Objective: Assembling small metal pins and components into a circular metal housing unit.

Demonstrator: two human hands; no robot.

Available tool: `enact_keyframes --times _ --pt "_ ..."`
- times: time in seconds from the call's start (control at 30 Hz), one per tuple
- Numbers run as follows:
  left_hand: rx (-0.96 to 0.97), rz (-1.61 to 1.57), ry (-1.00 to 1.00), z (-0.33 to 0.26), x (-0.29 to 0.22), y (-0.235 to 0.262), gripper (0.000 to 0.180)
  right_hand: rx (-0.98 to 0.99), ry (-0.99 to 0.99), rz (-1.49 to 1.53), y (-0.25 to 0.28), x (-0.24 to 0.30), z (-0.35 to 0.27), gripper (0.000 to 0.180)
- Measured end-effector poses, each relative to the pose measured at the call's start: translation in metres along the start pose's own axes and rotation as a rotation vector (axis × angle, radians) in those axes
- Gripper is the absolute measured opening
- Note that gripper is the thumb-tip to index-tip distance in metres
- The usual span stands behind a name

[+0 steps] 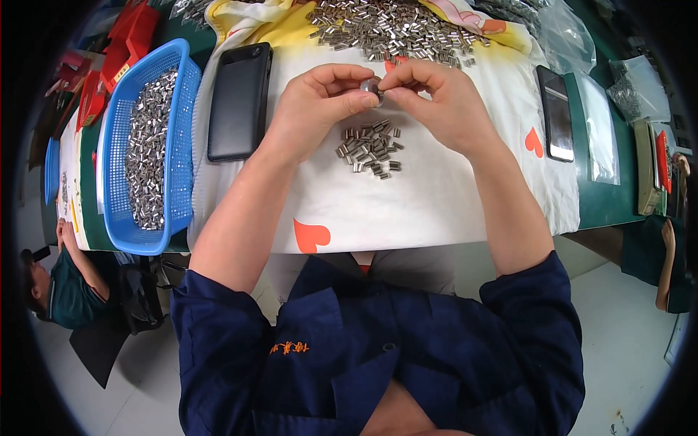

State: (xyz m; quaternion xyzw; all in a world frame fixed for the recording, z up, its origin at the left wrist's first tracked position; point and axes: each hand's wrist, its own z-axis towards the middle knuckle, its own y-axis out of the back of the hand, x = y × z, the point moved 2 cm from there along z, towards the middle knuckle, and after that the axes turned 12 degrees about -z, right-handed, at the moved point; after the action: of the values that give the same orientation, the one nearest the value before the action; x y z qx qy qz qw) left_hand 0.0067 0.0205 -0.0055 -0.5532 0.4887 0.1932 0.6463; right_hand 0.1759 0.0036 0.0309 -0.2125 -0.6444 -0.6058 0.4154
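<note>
Both of my hands meet over a white cloth (436,196), just beyond a small pile of short silvery metal cylinders (367,149). My left hand (323,98) is closed, pinching a small round grey object (369,87) between thumb and fingers. My right hand (436,102) is closed too, its thumb and index fingertip pressed together at the edge of the round object. What the right fingertips pinch is too small and hidden to make out. A larger heap of the same metal cylinders (396,29) spreads over the cloth beyond my hands.
At left stands a blue plastic basket (182,145) holding many metal pieces, with a black rectangular device (240,102) beside it. A phone (555,112) lies at right near clear plastic bags (563,36). Red bins (131,40) sit far left. Other people sit on both sides.
</note>
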Motion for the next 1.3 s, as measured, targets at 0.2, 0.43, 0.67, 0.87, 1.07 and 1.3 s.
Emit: enact_keyframes --times 0.2,0.43,0.67,0.87,1.07,1.3 --pt "-0.007 0.035 0.016 -0.001 -0.001 -0.002 0.028 -0.122 0.067 -0.076 -0.004 0.003 -0.003 0.008" --pt "-0.024 0.135 0.006 -0.001 -0.001 -0.004 0.026 -0.274 0.323 -0.403 -0.007 0.003 -0.004 0.011" --pt "0.002 0.179 0.053 -0.004 0.0 -0.005 0.026 -0.026 0.052 -0.085 0.001 -0.007 0.003 0.012" --pt "0.05 0.248 0.106 -0.004 0.0 -0.01 0.026 -0.314 0.032 -0.485 0.004 -0.032 0.017 0.016" --pt "0.033 0.221 0.095 -0.003 -0.001 -0.008 0.025 -0.286 0.211 -0.784 -0.004 -0.03 0.019 0.012" --pt "-0.016 0.067 0.089 -0.002 -0.004 -0.005 0.027 -0.134 -0.063 0.07 -0.001 -0.021 0.008 0.007"
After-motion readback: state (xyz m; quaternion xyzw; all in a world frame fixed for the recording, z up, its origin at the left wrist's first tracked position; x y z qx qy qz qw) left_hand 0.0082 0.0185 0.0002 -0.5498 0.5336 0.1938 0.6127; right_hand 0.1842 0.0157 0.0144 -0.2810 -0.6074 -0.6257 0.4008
